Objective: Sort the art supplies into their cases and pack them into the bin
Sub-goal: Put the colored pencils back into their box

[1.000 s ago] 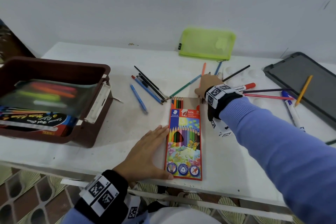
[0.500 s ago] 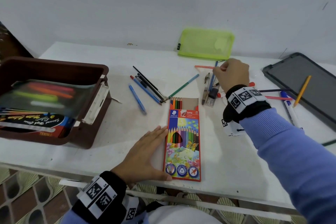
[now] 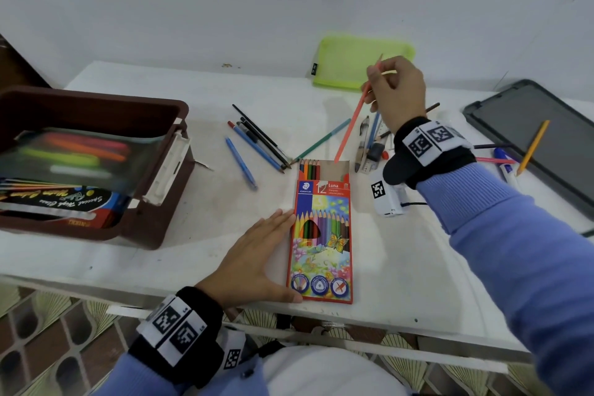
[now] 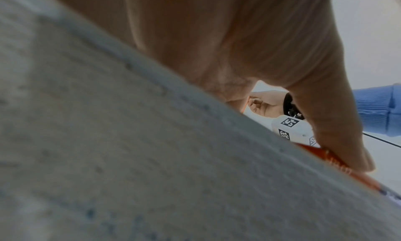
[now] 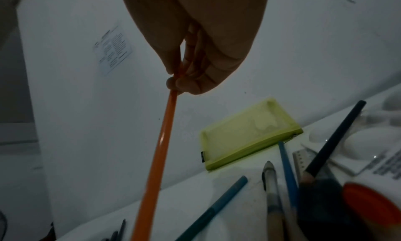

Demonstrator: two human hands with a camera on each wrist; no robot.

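A plain home study or craft corner: a worn white desk (image 3: 199, 228) stands against a bare white wall (image 3: 193, 3), patterned floor tiles (image 3: 48, 341) show at lower left, and a printed sheet (image 5: 112, 49) is stuck to the wall at upper left.

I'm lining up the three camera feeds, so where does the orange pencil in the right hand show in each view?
Head: orange pencil slants from upper centre toward the pencil box.
Left wrist: only a thin orange sliver in the central gap.
Right wrist: a long diagonal, left of centre.
Shared landmark: the right hand pinching it.
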